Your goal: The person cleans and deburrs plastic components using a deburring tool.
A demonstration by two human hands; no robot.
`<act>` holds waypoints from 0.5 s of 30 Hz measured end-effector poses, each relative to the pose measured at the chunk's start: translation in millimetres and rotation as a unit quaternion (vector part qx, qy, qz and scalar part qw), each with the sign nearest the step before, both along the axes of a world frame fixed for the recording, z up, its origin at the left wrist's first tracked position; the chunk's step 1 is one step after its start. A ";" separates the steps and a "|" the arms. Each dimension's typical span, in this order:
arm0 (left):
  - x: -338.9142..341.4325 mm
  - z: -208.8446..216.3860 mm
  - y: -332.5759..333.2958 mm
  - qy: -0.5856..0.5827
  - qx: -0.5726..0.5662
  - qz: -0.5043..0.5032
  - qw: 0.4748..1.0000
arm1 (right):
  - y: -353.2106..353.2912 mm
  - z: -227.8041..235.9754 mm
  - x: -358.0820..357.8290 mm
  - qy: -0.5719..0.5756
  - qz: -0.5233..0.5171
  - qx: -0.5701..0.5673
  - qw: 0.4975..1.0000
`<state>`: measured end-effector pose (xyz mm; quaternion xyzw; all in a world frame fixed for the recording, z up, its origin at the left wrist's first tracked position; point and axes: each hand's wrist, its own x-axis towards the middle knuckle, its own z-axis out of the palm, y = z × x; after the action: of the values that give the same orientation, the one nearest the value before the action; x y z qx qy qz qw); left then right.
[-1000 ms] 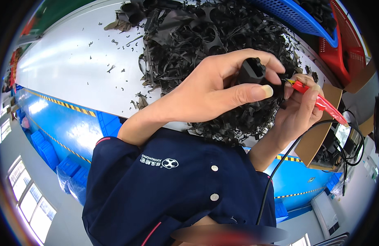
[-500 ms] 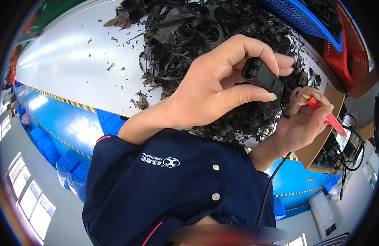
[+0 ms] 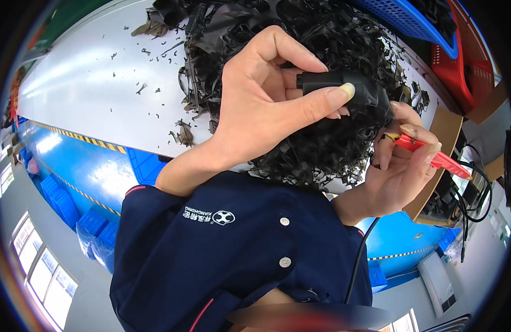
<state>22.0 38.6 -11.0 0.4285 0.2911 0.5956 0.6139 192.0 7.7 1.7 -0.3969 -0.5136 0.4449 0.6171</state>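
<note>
The left hand (image 3: 261,105) had its thumb and fingers closed around a small black moulded part (image 3: 349,91), held up above the heap of black trimmings (image 3: 300,50) on the white desk (image 3: 95,94). The right hand (image 3: 396,166) gripped a red-handled tool (image 3: 427,155) just beside it. With the tool's tip so near the left fingertips, a slip could probably nick them, or knock the part into the look-alike scrap.

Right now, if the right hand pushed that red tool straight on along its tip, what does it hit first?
Likely the black rubber part pinched in the left hand. The red tool in the right hand points up-left at it, tip almost touching; depth is unclear. The scrap pile lies behind.
</note>
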 end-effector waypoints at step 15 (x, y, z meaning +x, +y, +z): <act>3.3 1.0 -6.7 0.069 0.034 -0.022 0.997 | -1.6 2.2 -14.6 0.020 -0.074 -0.078 0.994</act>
<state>25.2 31.9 -10.0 0.4958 0.3028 0.5608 0.5899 177.4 6.1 3.9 -0.4719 -0.4344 0.4447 0.6252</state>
